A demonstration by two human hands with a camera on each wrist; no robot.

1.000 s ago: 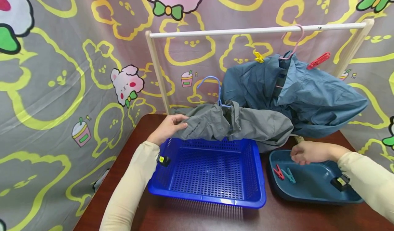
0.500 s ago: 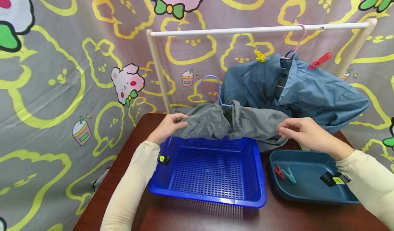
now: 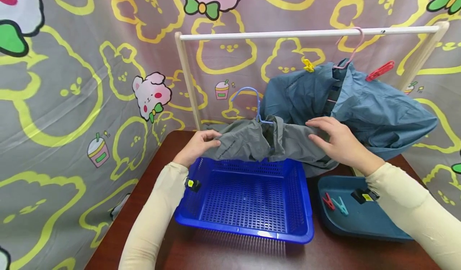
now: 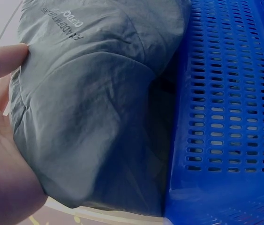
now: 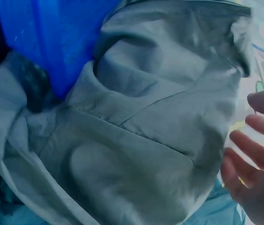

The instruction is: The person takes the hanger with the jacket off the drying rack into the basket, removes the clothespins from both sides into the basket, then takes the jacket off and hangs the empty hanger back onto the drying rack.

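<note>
A grey jacket (image 3: 243, 144) sits on a blue hanger (image 3: 258, 104), behind and partly over the rear of the blue basket (image 3: 248, 235). My left hand (image 3: 196, 147) pinches its left shoulder, thumb in front and fingers behind. In the left wrist view, the jacket (image 4: 89, 98) shows dark printed lettering near the thumb. Over the right shoulder hovers my right hand (image 3: 338, 140), fingers spread and loosely bent. The right wrist view has those fingers (image 5: 253, 150) beside the jacket's edge, with no cloth visibly pinched; whether they touch it is unclear.
A blue-grey jacket (image 3: 381, 106) hangs by a pink hanger (image 3: 354, 48) from the white rail (image 3: 252, 35), with a yellow clip (image 3: 308, 65) and a red clip (image 3: 380, 71) on it. At right, a dark teal tray (image 3: 378, 226) holds a red clothespin (image 3: 328, 201) and a teal clothespin (image 3: 340, 206).
My right hand has risen from above the tray and moved left to the grey jacket's right shoulder. My left hand stays at the left shoulder.
</note>
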